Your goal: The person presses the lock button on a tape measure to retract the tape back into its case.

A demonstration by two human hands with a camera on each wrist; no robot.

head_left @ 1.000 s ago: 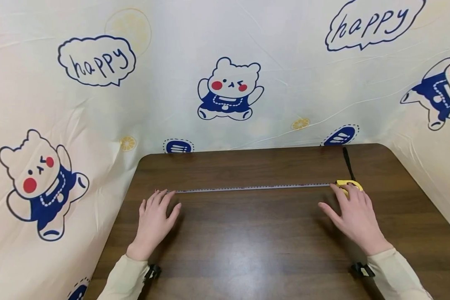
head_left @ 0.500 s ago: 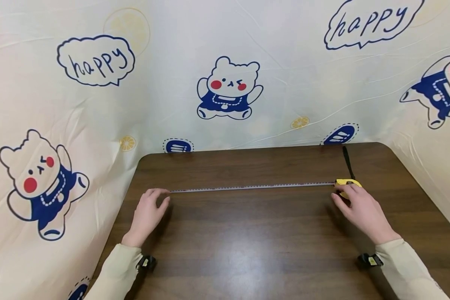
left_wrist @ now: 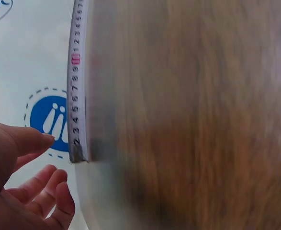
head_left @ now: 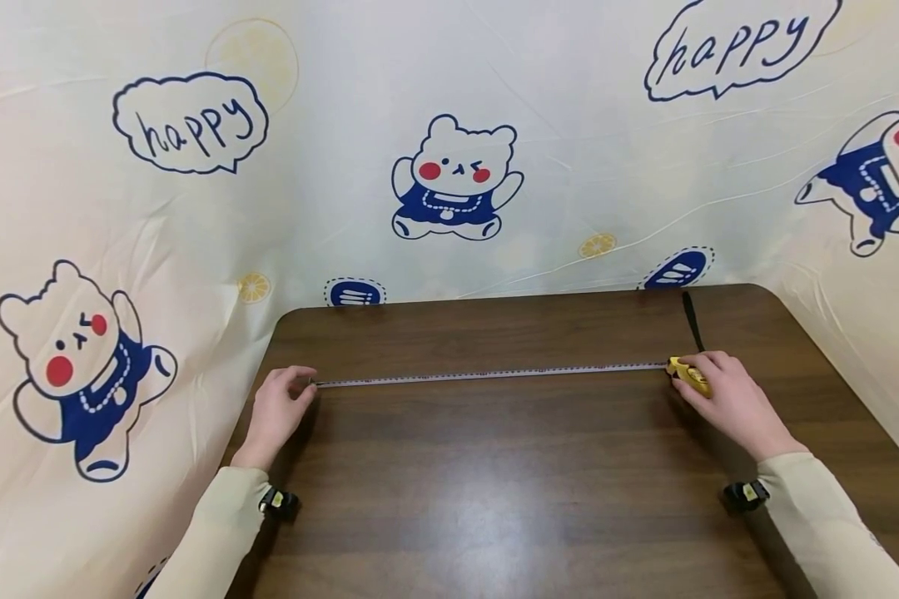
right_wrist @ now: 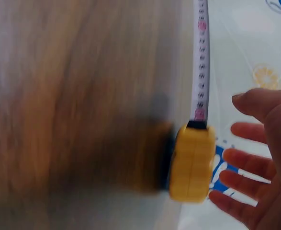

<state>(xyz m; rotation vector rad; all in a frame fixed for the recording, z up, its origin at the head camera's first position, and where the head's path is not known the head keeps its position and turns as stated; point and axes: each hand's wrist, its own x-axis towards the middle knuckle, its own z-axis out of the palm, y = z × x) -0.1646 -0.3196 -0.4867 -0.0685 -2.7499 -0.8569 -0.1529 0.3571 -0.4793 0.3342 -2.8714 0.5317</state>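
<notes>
A yellow tape measure [head_left: 689, 377] lies at the right of the table with its blade [head_left: 487, 374] drawn out to the left. My left hand [head_left: 270, 412] is at the blade's free end; in the left wrist view, thumb and fingers [left_wrist: 49, 139] are apart, beside the metal end hook [left_wrist: 78, 158]. My right hand [head_left: 734, 399] is over the case, hiding part of it in the head view. The right wrist view shows the yellow case [right_wrist: 193, 165] with the fingers [right_wrist: 245, 163] spread close above it and a gap between thumb and case.
The dark wooden table [head_left: 487, 499] has rounded far corners and a glossy surface. A black wrist strap [head_left: 692, 320] trails from the case toward the far edge. Pale printed cloth [head_left: 345, 150] hangs behind and at both sides. Each wrist carries a small black camera [head_left: 279, 503].
My left hand has moved left, its fingers drawing in near the blade's end. My right hand has shifted right, thumb and fingers coming to either side of the case.
</notes>
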